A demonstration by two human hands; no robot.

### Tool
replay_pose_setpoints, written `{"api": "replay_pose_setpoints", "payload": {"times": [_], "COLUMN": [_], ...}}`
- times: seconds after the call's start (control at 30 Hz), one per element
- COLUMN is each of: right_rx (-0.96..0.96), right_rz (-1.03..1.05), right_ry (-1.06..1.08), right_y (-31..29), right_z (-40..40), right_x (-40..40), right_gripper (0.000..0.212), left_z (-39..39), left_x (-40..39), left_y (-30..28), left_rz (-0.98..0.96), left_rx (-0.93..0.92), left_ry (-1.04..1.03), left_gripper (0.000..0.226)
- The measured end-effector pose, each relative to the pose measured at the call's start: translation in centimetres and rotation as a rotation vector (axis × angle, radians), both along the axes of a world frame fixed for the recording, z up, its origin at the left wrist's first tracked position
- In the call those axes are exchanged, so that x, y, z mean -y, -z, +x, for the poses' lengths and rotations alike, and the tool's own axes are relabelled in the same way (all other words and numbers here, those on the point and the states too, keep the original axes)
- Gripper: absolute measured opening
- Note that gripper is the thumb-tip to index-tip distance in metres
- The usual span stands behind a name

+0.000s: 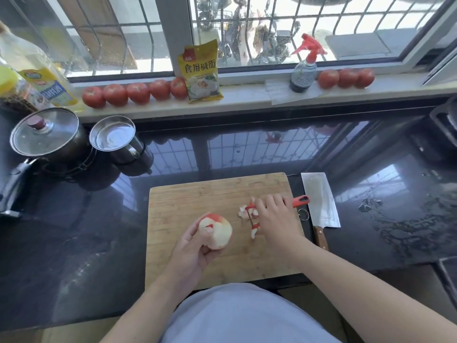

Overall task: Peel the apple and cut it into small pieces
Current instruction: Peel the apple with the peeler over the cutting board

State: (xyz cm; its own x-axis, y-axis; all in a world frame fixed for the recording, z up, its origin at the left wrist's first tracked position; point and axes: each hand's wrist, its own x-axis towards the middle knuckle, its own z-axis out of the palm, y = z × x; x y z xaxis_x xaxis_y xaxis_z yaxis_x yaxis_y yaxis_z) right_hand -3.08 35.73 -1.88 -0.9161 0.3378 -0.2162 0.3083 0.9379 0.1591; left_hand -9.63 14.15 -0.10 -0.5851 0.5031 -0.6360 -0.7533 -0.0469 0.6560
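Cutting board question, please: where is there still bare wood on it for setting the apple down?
The cutting board is bare along its far and left parts. It is crowded at right, where the right hand holds the peeler over the peelings.

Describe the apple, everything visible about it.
The apple is round and nearly all peeled: pale cream flesh shows over most of it, with a band of red skin left along the top and a small red fleck on its left face. It is whole, uncut. The left hand grips it from the left and below, above the wooden cutting board. Whether it touches the board cannot be told. Peel scraps lie to its right.
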Motion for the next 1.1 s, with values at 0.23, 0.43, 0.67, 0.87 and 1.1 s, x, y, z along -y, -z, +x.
{"api": "replay_pose_setpoints", "payload": {"times": [0.23,0.43,0.67,0.87,1.1], "right_rx": [-0.070,-0.497,-0.474,0.009,0.126], "right_rz": [-0.025,-0.154,-0.095,0.044,0.092], "right_ry": [-0.012,-0.284,-0.180,0.014,0.022], "right_y": [-0.8,-3.0,-1.6,1.1,0.8], "right_z": [0.4,0.1,-0.3,0.6,0.3], "right_x": [0.9,3.5,2.9,0.0,-0.3], "right_gripper": [0.023,0.030,0.024,0.032,0.033], "left_z": [-0.3,-0.3,0.2,0.1,-0.5], "left_x": [-0.3,-0.5,-1.2,-0.6,-1.0], "left_y": [-0.2,-0.2,-0.4,-0.2,0.4], "left_rz": [0.098,0.065,0.082,0.089,-0.022], "left_rx": [0.144,0.108,0.095,0.120,0.249], "left_ry": [-0.103,-0.058,-0.021,0.059,0.008], "left_gripper": [0.053,0.050,0.046,0.052,0.039]}}
